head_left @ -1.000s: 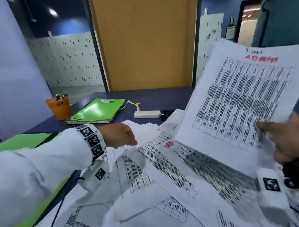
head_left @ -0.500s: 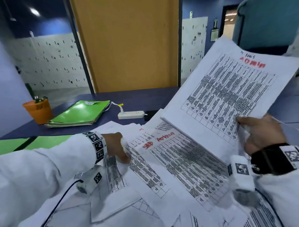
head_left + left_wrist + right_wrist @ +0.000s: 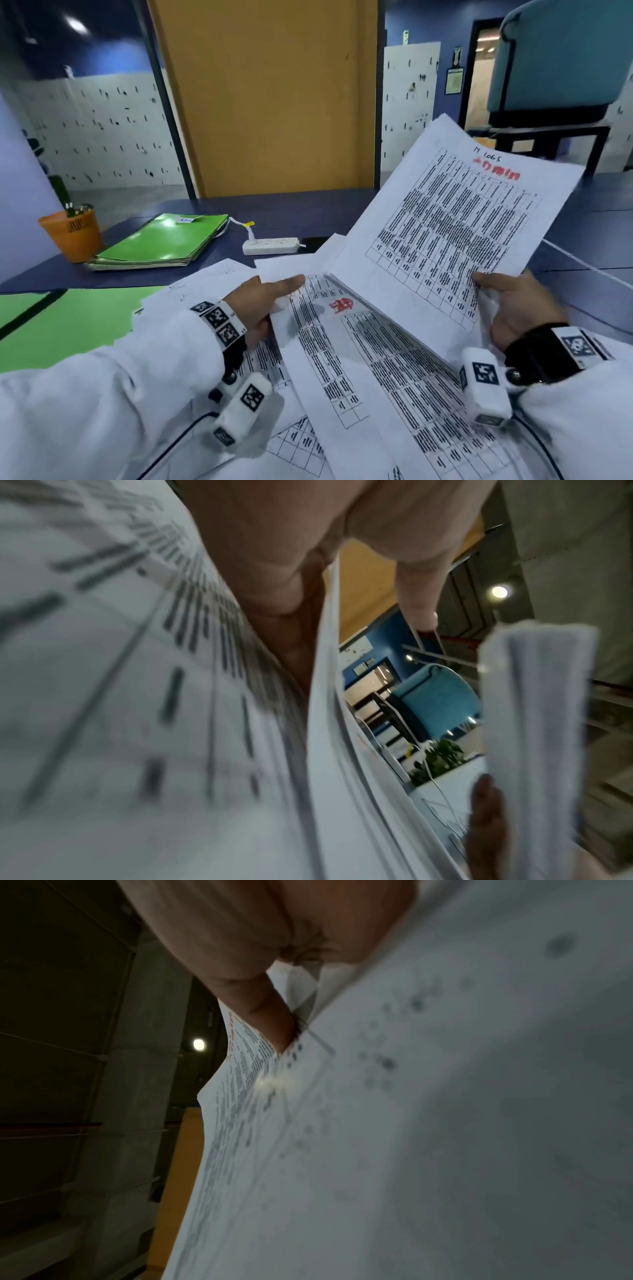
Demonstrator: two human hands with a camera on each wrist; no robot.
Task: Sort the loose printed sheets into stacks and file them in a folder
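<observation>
My right hand [image 3: 513,308] pinching a raised sheet [image 3: 445,219], my left hand [image 3: 260,305] gripping another sheet [image 3: 342,342], green folders [image 3: 164,240], orange cup [image 3: 73,234], power strip [image 3: 270,246] on the surface [image 3: 308,216] beyond.

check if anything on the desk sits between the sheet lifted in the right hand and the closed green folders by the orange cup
Nothing solid does. The lifted sheet is held by the right hand; toward the green folders lie only loose sheets, bare desk and the left hand. The power strip sits just behind that line.
</observation>
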